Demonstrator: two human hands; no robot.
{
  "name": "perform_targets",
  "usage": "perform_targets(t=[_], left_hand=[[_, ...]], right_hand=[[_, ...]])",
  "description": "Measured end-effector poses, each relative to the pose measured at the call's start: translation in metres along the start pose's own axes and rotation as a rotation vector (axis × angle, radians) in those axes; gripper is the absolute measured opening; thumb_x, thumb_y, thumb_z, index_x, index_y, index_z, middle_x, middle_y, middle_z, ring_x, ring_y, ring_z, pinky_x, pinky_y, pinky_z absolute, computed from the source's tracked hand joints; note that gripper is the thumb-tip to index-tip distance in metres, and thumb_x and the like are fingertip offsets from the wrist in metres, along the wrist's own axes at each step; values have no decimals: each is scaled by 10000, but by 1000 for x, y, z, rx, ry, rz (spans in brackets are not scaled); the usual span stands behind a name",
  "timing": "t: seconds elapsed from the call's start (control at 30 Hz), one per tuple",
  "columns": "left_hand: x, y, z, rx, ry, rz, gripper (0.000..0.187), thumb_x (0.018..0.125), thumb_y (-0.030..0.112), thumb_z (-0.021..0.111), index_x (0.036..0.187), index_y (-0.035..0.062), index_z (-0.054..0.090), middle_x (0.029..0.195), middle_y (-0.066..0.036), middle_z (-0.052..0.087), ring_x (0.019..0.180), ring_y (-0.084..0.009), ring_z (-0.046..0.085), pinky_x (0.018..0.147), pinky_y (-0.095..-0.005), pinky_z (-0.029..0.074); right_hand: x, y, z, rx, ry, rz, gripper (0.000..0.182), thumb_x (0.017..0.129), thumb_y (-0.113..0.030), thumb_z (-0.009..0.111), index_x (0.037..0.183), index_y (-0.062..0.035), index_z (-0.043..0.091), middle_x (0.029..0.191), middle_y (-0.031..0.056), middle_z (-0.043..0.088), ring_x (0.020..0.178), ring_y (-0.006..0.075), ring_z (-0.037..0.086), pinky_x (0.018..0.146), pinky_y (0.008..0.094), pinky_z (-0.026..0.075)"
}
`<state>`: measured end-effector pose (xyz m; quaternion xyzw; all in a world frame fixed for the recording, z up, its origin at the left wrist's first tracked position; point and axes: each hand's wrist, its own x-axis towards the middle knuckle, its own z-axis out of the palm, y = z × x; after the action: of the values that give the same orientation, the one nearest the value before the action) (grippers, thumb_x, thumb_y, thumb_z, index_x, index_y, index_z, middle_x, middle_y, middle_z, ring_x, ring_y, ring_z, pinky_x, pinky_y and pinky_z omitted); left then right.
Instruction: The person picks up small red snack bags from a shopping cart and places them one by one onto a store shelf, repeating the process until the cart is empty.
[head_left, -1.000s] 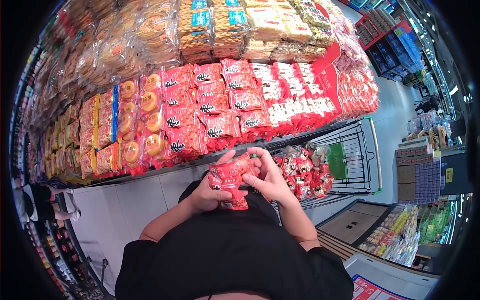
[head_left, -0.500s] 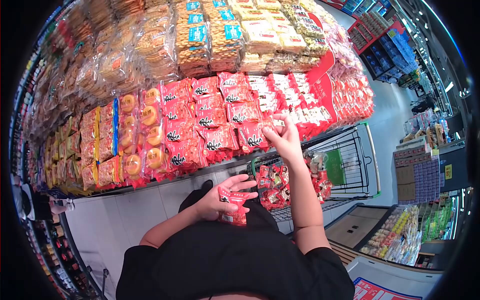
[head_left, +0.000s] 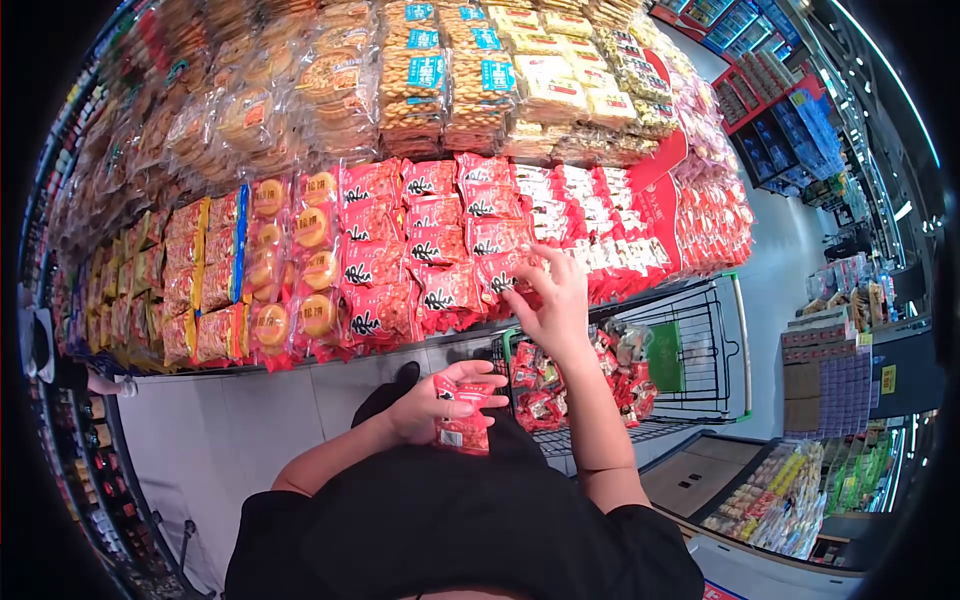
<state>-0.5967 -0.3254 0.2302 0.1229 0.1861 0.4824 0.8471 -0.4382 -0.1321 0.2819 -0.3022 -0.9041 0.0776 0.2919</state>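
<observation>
My left hand (head_left: pixel 418 410) is closed around a small red snack packet (head_left: pixel 465 432), held in front of my black shirt with the thumb across it. Over the front edge of the display, my right hand (head_left: pixel 558 312) has its fingers apart and bent. Its fingertips are right at the corner of a red snack packet with black lettering (head_left: pixel 499 279). More packets of the same kind (head_left: pixel 440 288) lie in stacked rows to the left of these fingers. Red and white packets (head_left: pixel 605 255) are laid out to the right.
A wire shopping cart (head_left: pixel 742 345) with several red packets (head_left: pixel 540 375) in it stands beneath my right forearm. Round cakes in clear packs (head_left: pixel 318 313) and yellow packets (head_left: pixel 180 340) line the display's left side. Bagged biscuits (head_left: pixel 335 85) are piled behind.
My right hand has moved slightly left and down, its fingers coming over the front red packet. My left hand keeps its packet in nearly the same place. The view has shifted a little.
</observation>
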Motion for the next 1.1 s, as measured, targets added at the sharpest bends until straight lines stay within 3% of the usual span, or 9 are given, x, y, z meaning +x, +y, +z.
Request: perform_targets(t=[0.2, 0.3, 0.43, 0.57, 0.67, 0.9, 1.0, 1.07, 1.1], left_hand=[[3, 1, -3, -125, 97, 57, 627, 883, 42, 682, 1445, 93, 409, 1469, -155, 468, 1369, -344, 478, 1125, -500, 430], [3, 4, -4, -222, 61, 287, 520, 938, 55, 631, 1425, 103, 454, 1481, -153, 469, 1385, -320, 464, 1147, -482, 408], [5, 17, 10, -127, 48, 505, 426, 1006, 102, 573, 1421, 105, 479, 1514, -143, 448, 1405, -299, 441, 1156, -464, 401], [7, 19, 19, -105, 49, 602, 415, 1034, 187, 541, 1430, 88, 465, 1534, -143, 429, 1453, -294, 374, 1183, -462, 350], [12, 13, 16, -105, 72, 635, 419, 1046, 217, 520, 1436, 82, 453, 1550, -138, 410, 1461, -290, 361, 1191, -462, 328], [3, 23, 29, -189, 158, 612, 491, 1046, 254, 504, 1481, 61, 384, 1551, -127, 401, 1442, -273, 381, 1191, -451, 313], [0, 23, 30, -45, 7, 575, 574, 1021, 250, 530, 1519, 53, 326, 1554, -132, 387, 1437, -254, 381, 1193, -446, 298], [-1, 19, 27, 64, -94, 525, 658, 984, 196, 581, 1545, 41, 273, 1541, -131, 389, 1439, -228, 368, 1192, -429, 282], [0, 20, 24, 270, 39, 422, 632, 978, 191, 614, 1518, 19, 334, 1517, -118, 407, 1438, -216, 360, 1189, -430, 269]], right_hand=[[-14, -15, -14, 49, -50, -65, 306, 774, -156, 781, 1053, -78, 685, 1268, 123, 599, 1156, 344, 556, 984, 487, 422], [-20, -41, -38, 381, -49, -54, 251, 762, -98, 774, 997, -42, 704, 1123, 135, 680, 1056, 325, 623, 892, 432, 490], [-36, -73, -47, 538, -204, -24, 334, 719, -197, 871, 951, -39, 690, 1044, 100, 702, 944, 277, 668, 814, 373, 531], [-45, -95, -38, 567, -221, 20, 450, 671, -241, 909, 972, -47, 638, 1170, 135, 639, 953, 300, 662, 799, 371, 543], [-46, -104, -30, 523, -273, 115, 525, 654, -231, 914, 1025, -48, 589, 1253, 168, 575, 969, 321, 654, 791, 382, 545], [-39, -101, -31, 376, -317, -64, 547, 691, -81, 828, 1163, -34, 556, 1336, 206, 511, 1048, 361, 641, 833, 405, 555], [-42, -93, -32, 531, -283, -24, 501, 705, -16, 780, 1172, -16, 599, 1295, 198, 563, 1052, 347, 657, 846, 400, 560], [-38, -89, -34, 605, -102, 7, 417, 735, 6, 759, 1136, 0, 641, 1157, 175, 653, 1004, 331, 679, 829, 382, 564], [-37, -87, -38, 635, -113, 83, 343, 798, -5, 731, 1129, 8, 643, 1062, 155, 672, 931, 279, 689, 785, 337, 555]])
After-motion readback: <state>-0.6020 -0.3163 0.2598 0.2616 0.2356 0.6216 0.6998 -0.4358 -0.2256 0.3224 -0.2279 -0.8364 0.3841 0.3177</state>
